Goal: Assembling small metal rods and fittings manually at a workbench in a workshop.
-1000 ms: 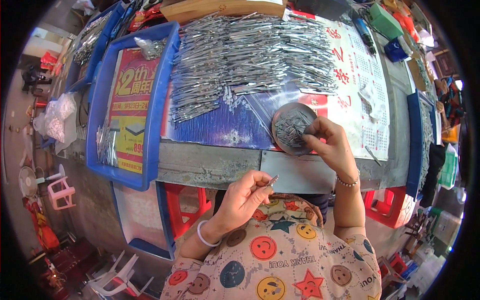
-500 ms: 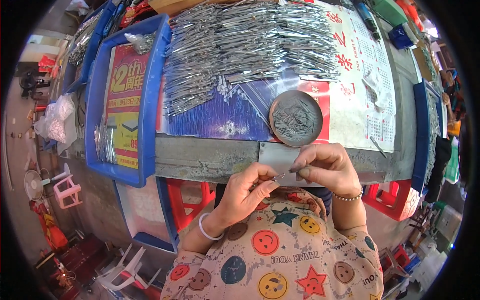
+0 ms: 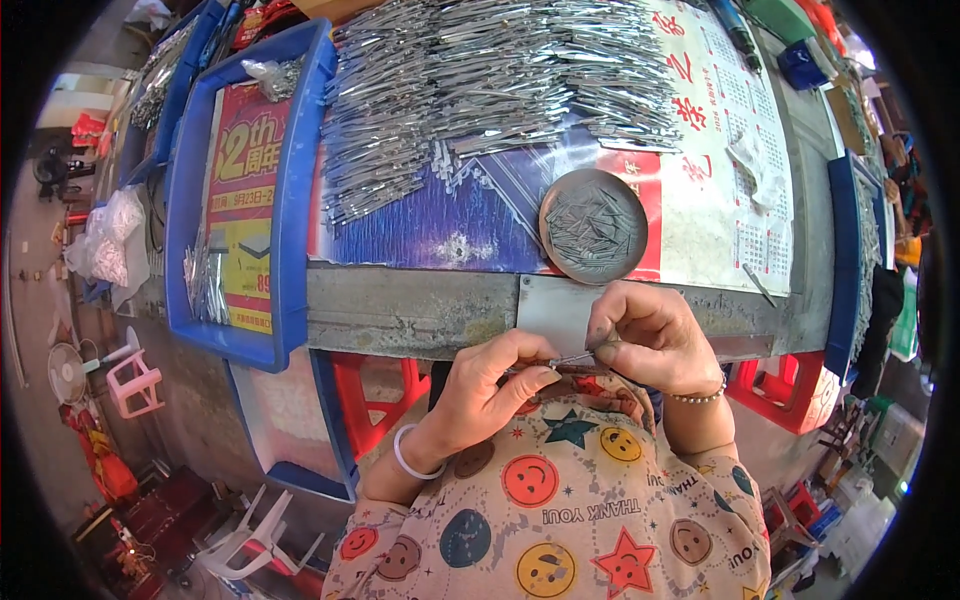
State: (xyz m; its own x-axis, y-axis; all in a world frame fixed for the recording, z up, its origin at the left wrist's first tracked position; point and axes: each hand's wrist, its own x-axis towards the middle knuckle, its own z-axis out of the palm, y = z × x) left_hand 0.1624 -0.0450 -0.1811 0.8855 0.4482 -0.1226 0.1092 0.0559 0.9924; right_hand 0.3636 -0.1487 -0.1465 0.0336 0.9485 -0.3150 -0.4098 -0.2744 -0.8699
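Observation:
Between my two hands, just past the table's near edge, a thin metal rod [image 3: 574, 358] lies roughly level. My left hand [image 3: 480, 390] pinches its left end between thumb and forefinger. The fingertips of my right hand [image 3: 655, 340] close on the right end; whether they hold a second small piece there cannot be made out. Beyond my right hand stands a round shallow dish [image 3: 591, 279] with many short grey metal pins [image 3: 592, 224] inside. Long thin metal pieces [image 3: 500, 80] lie in dense rows across the far part of the table.
A blue tray [image 3: 292, 230] at the left holds a few thin metal pieces [image 3: 207, 288] and a small plastic bag [image 3: 272, 78]. One loose pin [image 3: 760, 284] lies at the right on the paper sheet [image 3: 720, 240]. Another blue tray [image 3: 842, 270] stands at the right edge. Red stools [image 3: 375, 400] stand below.
My right fingertips have come up against the rod's right end, and more of the rod shows between my hands. The view has shifted slightly.

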